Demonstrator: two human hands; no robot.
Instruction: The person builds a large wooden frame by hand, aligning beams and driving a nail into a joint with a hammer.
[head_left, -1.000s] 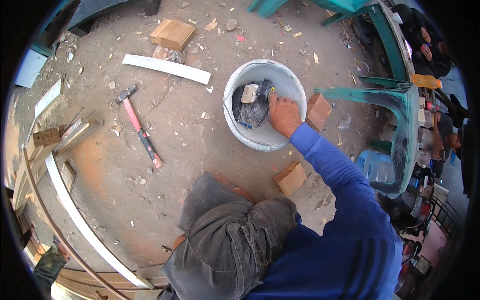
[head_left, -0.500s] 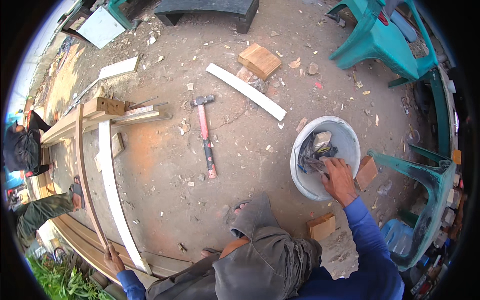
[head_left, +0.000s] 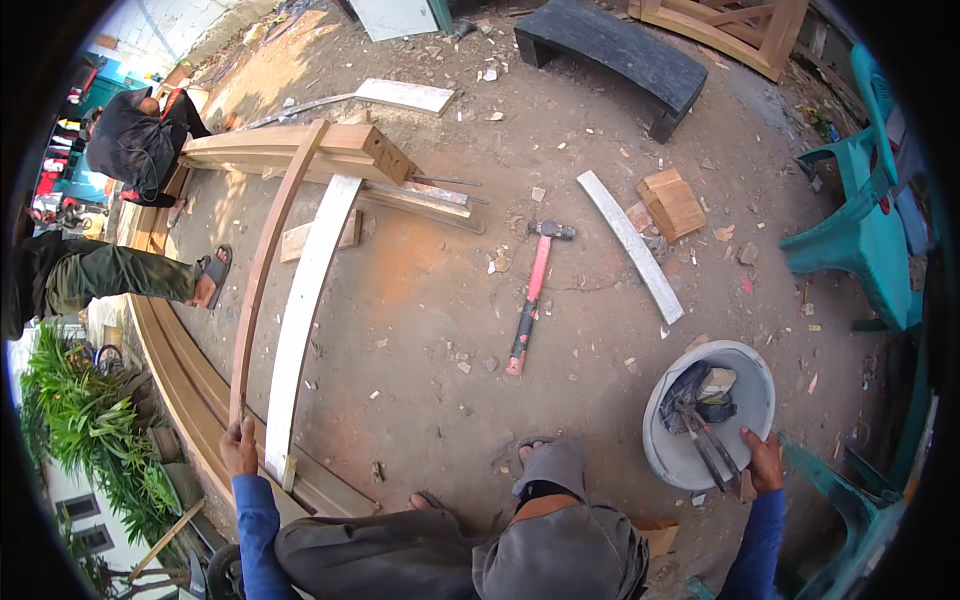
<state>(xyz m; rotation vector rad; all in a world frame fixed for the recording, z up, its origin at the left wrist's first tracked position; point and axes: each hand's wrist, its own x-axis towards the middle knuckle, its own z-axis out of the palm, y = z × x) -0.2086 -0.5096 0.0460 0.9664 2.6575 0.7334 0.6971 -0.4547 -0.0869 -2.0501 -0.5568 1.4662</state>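
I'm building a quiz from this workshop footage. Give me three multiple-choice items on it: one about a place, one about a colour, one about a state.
1. Where does the hammer lie?
A. on the dirt ground
B. in the bucket
C. on the black bench

2. What colour is the hammer's handle?
A. blue
B. red and black
C. yellow

3. What is the right hand doing?
A. resting on a knee
B. hanging open in the air
C. gripping long nails at the round grey bucket

Key: 1 A, it lies flat on bare earth. 2 B, a red shaft with a black grip. 3 C, its fingers are closed on nails at the bucket's rim.
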